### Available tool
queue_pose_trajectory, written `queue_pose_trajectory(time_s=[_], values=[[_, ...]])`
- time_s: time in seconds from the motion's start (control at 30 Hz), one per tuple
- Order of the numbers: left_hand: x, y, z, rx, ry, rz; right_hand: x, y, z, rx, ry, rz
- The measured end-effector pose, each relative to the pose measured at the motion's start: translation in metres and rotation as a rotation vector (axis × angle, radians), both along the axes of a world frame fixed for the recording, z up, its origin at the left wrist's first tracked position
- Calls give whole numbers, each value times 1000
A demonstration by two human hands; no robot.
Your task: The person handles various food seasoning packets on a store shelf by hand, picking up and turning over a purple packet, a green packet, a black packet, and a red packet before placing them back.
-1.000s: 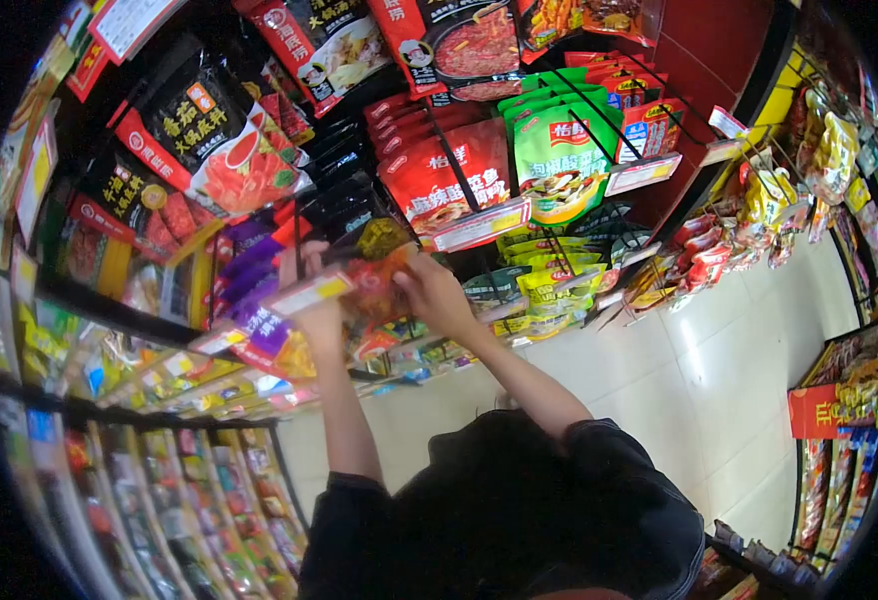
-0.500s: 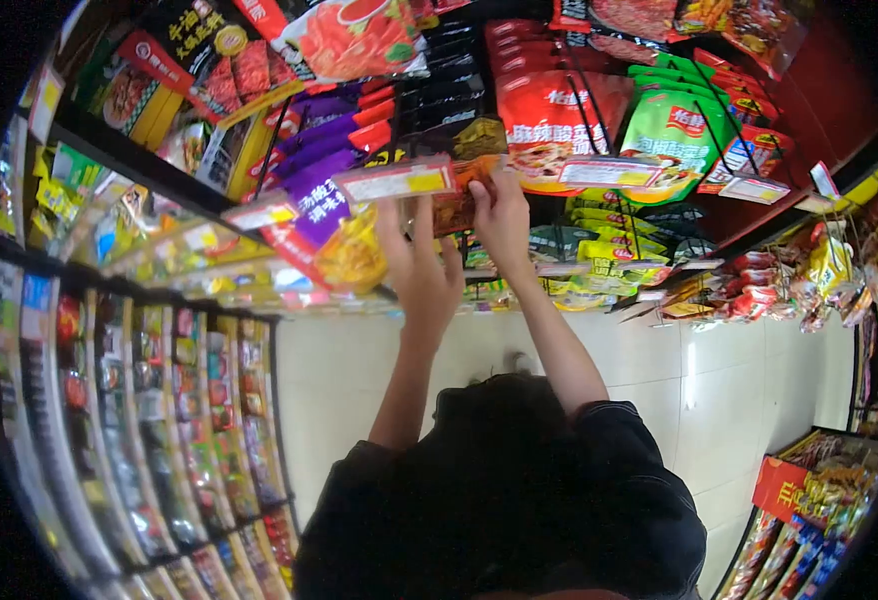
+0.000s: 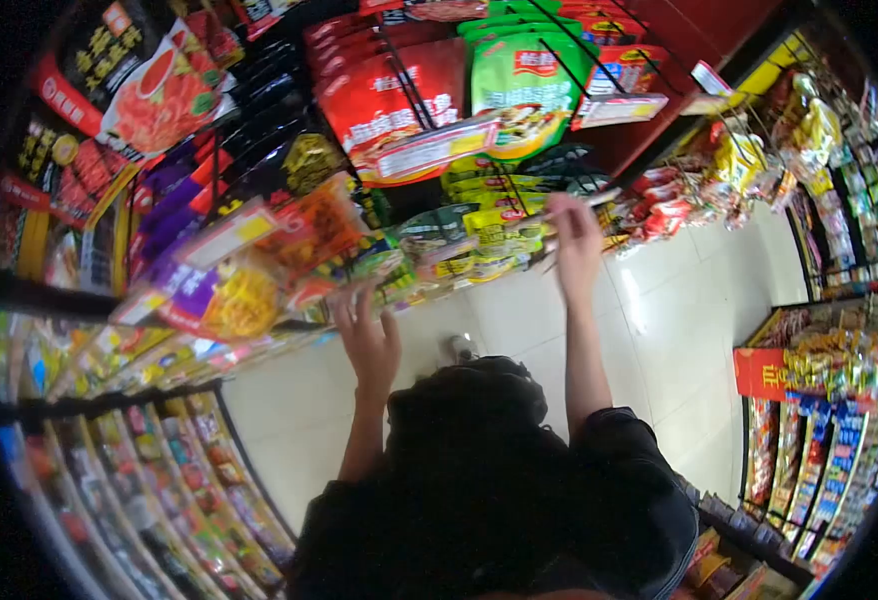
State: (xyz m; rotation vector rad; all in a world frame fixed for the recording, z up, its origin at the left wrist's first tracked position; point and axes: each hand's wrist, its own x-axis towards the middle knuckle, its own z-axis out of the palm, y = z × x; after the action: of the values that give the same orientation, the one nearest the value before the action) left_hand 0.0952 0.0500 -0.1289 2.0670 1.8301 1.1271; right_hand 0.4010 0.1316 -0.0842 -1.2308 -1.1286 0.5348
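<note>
- So we've just let go of the shiny orange plastic packet; it's on the rack beside a white-and-yellow price tag, out of our grip.
- Our left hand is just below the packet, fingers loosely spread, nothing in them.
- Our right hand is well right of it, past some yellow plastic pouches, fingers partly curled; too blurry to tell if they've got anything.

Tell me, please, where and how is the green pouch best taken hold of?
Probably pinch the green pouch at its bottom edge, coming from the front and below. That rounded end hangs low between the left price tag and the right price tag, while more pouches sit close behind its top.
</note>
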Motion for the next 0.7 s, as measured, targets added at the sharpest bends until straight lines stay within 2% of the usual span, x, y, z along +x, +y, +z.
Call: queue_pose_trajectory(time_s=[0.03, 0.07, 0.1, 0.13, 0.17, 0.23, 0.3, 0.37, 0.47, 0.57, 0.6, 0.63, 0.7], values=[[3, -10, -15, -40, -12, -42, 30, 10, -2, 38, 58, -42], [7, -20, -22, -121, -126, -116, 49, 15, 9, -49, 271, -64], [15, -29, -28, -201, -242, -187, 72, 33, -4, 13, 501, -29], [23, -38, -32, -172, -234, -203, 92, 45, -11, 71, 591, 18], [28, -45, -37, -253, -319, -221, 114, 59, -18, 88, 816, 116], [38, -55, -49, -413, -489, -256, 139, 92, -17, 64, 1167, 147], [41, -57, -58, -323, -417, -306, 156, 123, -21, 11, 1330, 175], [39, -57, -52, -322, -390, -321, 158, 151, -22, -49, 1226, 125], [31, -55, -44, -292, -375, -302, 162, 169, -23, -40, 1275, 285], [27, -57, -35, -321, -413, -222, 170, 167, -33, -127, 1148, 133], [25, -59, -37, -331, -424, -209, 163, 160, -30, -137, 1187, 5], [23, -61, -40, -341, -435, -197, 159, 153, -24, -131, 1264, -6], [22, -65, -46, -366, -471, -186, 144, 128, -8, 6, 1273, 203]])
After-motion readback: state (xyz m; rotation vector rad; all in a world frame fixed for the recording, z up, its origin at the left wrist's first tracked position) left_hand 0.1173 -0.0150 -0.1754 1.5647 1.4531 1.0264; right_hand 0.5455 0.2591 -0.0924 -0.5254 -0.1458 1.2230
